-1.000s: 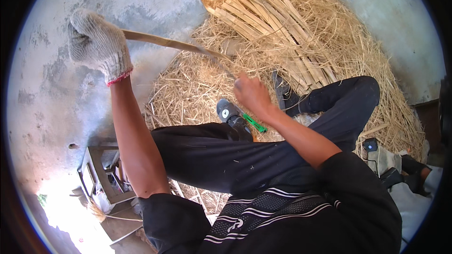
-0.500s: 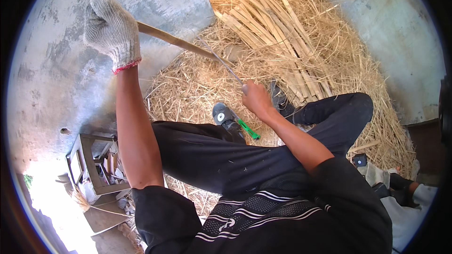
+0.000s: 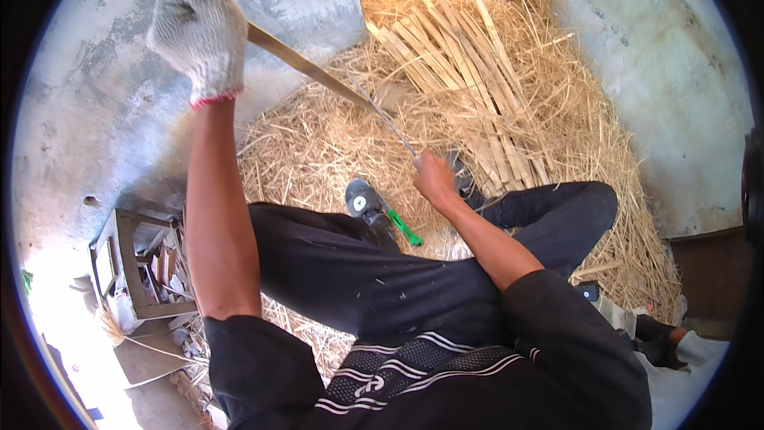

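My left hand (image 3: 199, 28), in a white knitted glove with a red cuff, is closed around one end of a long, flat bamboo strip (image 3: 306, 68). The strip slants down to the right, over the shavings. My bare right hand (image 3: 436, 177) grips a knife (image 3: 395, 131) by its handle. Its thin blade points up and left and crosses the strip near the far end; whether the edge touches the strip is too fine to tell.
Pale shavings (image 3: 302, 139) cover the floor around my shoes. A bundle of split strips (image 3: 469, 72) lies on them. Near my left shoe is a bright green tool (image 3: 404, 227). Worn grey walls (image 3: 119, 111) flank me; a framed stand (image 3: 143, 271) holds clutter at left.
My left hand has shifted a little up and right with the strip. My right hand has drawn slightly nearer to me with the knife. The whole view has turned a bit.
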{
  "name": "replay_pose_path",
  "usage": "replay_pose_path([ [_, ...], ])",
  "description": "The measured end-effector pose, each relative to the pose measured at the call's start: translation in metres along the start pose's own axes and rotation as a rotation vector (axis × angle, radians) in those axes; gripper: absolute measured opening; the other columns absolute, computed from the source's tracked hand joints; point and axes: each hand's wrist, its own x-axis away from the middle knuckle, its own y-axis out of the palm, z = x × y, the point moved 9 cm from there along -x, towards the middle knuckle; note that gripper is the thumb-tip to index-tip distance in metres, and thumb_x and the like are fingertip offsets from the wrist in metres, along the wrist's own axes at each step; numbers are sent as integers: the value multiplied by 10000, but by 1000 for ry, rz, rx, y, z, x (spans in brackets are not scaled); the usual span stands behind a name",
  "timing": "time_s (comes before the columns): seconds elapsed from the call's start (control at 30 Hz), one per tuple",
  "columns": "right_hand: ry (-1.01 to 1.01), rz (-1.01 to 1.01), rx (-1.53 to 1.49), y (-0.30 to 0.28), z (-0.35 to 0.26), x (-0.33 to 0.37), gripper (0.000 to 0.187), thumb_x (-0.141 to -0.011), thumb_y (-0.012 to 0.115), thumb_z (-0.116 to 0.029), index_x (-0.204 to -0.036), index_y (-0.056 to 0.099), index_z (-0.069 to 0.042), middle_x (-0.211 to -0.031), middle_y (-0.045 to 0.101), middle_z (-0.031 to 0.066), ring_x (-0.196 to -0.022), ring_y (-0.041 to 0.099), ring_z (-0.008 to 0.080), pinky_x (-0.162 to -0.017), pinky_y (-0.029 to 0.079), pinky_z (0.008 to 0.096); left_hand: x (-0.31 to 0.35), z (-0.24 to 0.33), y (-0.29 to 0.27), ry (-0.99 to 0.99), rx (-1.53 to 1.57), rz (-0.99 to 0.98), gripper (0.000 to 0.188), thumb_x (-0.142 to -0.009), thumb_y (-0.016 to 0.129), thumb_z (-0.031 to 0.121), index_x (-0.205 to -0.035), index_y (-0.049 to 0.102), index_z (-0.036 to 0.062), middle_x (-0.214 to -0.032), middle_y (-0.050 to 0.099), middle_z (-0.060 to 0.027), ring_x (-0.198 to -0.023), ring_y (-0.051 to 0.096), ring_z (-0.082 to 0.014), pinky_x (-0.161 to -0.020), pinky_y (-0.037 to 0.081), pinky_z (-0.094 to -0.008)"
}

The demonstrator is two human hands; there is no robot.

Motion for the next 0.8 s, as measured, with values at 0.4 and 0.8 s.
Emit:
replay_pose_path([
  [0.4,-333,135,-339,-43,-82,19,276,-895,650,-218,-962,572,38,-763,653,280,-723,657,473,-668,542,487,-5,0,-2,70,82,45,367,-1041,483,305,-840,579,14,-652,441,5,-647,398,-88,-580,381,-291],
  [0.8,347,-591,-971,59,13,-18,262,-873,707,-164,-811,469,-77,-611,522,28,-467,514,89,-449,441,295,-5,10,7,36,149,120,335,-1038,502,256,-839,577,-3,-641,447,-7,-633,411,-83,-577,396,-279],
])
